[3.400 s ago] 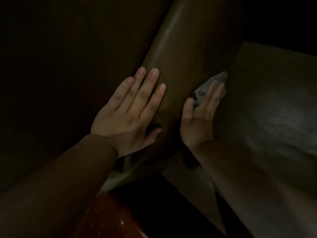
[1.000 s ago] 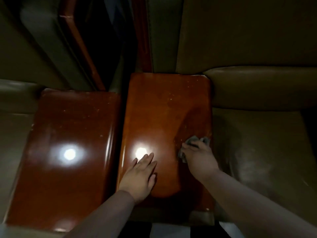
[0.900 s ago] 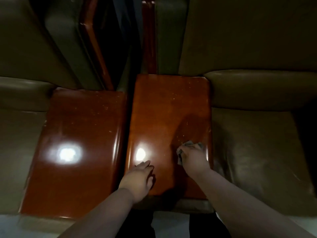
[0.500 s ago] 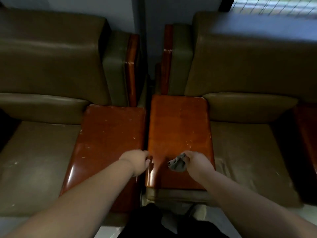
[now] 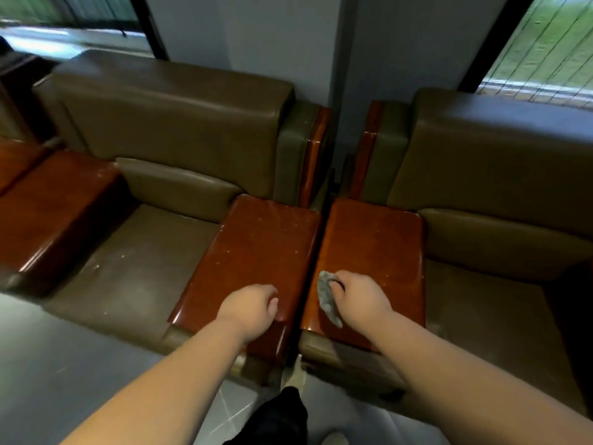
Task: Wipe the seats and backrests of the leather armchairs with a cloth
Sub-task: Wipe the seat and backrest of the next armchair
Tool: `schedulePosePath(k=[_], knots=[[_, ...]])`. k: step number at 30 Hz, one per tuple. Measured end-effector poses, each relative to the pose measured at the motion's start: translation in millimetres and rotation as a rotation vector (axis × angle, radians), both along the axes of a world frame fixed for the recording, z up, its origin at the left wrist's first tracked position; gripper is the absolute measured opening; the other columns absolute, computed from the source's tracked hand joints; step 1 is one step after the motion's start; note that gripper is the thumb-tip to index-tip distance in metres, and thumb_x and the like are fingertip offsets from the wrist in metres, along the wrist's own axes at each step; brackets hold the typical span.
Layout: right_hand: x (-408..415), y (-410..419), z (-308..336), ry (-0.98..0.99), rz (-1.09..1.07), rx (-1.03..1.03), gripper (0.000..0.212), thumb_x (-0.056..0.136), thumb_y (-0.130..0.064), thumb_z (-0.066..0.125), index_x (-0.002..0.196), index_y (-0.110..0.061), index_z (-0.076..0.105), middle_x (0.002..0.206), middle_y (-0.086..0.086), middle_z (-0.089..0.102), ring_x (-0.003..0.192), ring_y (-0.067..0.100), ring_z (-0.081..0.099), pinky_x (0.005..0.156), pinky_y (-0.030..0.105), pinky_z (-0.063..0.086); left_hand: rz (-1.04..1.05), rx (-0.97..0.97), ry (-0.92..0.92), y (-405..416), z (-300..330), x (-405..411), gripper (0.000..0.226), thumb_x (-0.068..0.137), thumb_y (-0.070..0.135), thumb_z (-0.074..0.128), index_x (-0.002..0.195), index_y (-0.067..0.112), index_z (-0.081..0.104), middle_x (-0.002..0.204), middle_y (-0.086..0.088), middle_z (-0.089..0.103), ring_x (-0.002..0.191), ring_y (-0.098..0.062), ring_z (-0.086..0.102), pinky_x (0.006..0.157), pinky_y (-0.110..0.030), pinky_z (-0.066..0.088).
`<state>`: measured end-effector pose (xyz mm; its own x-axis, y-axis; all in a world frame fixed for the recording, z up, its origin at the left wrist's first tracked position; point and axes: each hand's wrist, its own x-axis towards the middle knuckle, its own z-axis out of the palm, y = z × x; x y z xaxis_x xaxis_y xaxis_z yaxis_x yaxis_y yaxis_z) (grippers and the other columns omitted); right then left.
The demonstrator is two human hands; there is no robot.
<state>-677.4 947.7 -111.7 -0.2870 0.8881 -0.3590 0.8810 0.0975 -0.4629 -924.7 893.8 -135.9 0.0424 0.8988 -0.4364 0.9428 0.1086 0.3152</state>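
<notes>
Both hands have lifted off the right wooden armrest [image 5: 369, 252]. Right hand [image 5: 361, 298] pinches the cloth [image 5: 326, 297]; left hand [image 5: 248, 308] hangs loosely curled, nearer the unwiped left armchair's seat [image 5: 134, 268], lying forward-left.

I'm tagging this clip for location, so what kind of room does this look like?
Probably a waiting room or lounge, though I can't be sure: a row of matching olive-brown leather armchairs with glossy reddish wooden armrests stands against a plain grey wall, with large windows behind.
</notes>
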Motion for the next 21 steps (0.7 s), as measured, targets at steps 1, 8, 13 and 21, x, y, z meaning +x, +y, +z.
schedulePosePath(k=[1, 8, 13, 21], knots=[[-6.6, -8.1, 2.2, 0.025, -0.008, 0.000, 0.019, 0.108, -0.039, 0.045, 0.100, -0.033, 0.062, 0.088, -0.008, 0.065, 0.075, 0.010, 0.064, 0.068, 0.033, 0.057, 0.021, -0.007, 0.002, -16.9, 0.4, -6.2, 0.043, 0.107, 0.043, 0.046, 0.147, 0.029, 0.056, 0.142, 0.002, 0.064, 0.126, -0.022, 0.062, 0.101, -0.038, 0.054], [-75.6, -63.6, 3.5, 0.158, -0.059, -0.033, 0.009, 0.104, -0.037, 0.055, 0.104, -0.039, 0.063, 0.089, -0.011, 0.067, 0.077, 0.005, 0.067, 0.072, 0.031, 0.062, 0.115, -0.026, 0.007, -100.8, 8.1, -75.8, 0.049, 0.108, 0.042, 0.047, 0.155, 0.030, 0.046, 0.144, 0.001, 0.064, 0.128, -0.021, 0.062, 0.104, -0.038, 0.052], [-144.8, -90.3, 4.7, 0.138, 0.077, -0.087, 0.012, 0.103, -0.035, 0.054, 0.094, -0.035, 0.062, 0.086, -0.008, 0.067, 0.078, 0.009, 0.066, 0.079, 0.041, 0.061, 0.222, -0.046, -0.009, -137.2, 4.2, -152.4, 0.054, 0.108, 0.040, 0.048, 0.160, 0.029, 0.039, 0.139, -0.004, 0.067, 0.122, -0.026, 0.065, 0.102, -0.038, 0.053], [-316.6, -123.7, -13.9, 0.120, 0.074, -0.144, 0.006, 0.102, -0.034, 0.057, 0.099, -0.039, 0.057, 0.092, -0.010, 0.068, 0.084, 0.009, 0.066, 0.079, 0.034, 0.059, 0.198, -0.171, 0.020, -204.3, -12.5, -321.0, 0.049, 0.107, 0.045, 0.047, 0.152, 0.028, 0.049, 0.139, -0.002, 0.066, 0.126, -0.025, 0.062, 0.103, -0.039, 0.052]])
